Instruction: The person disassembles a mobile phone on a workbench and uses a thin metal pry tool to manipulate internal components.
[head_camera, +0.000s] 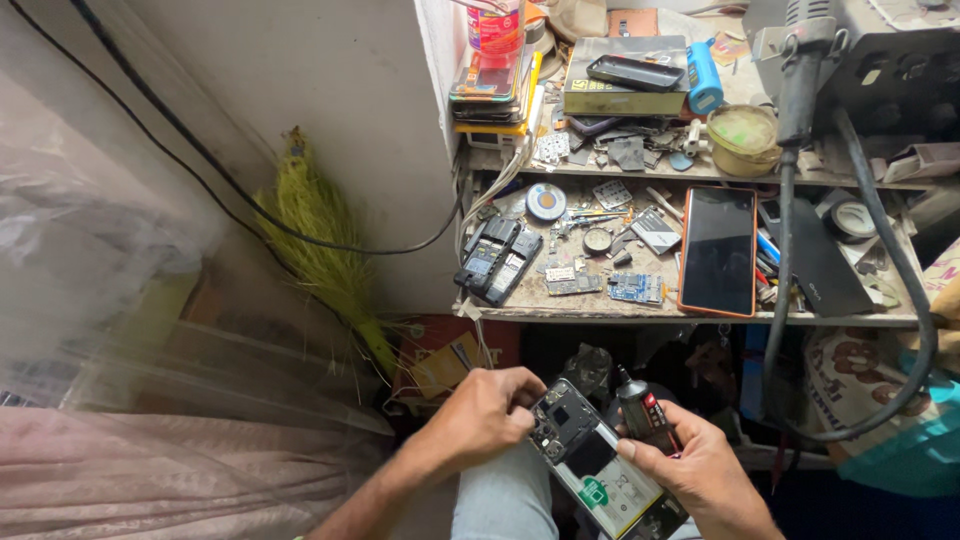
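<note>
Opened phone (598, 462): you hold it over your lap, below the front edge of the worktop (640, 312), back cover off, glossy boards and a pale battery bare.
Left hand (482, 412): your fingers are clamped on the phone's top corner; the thumb tip sits close to the camera end.
Right hand (700, 468): your fingers are closed around a small dark bottle with a red label (640, 408), and the palm also cradles the phone's right side.
Slip risk: one hand carries two things, so I judge the smooth, hard phone could tip off and fall to the floor.
Spill risk: the bottle nozzle points up just beside the phone; a squeeze could wet the bare board.
Worktop above the phone: gritty, strewn with metal shields, small boards, and an orange-rimmed glass-faced phone (717, 250).
</note>
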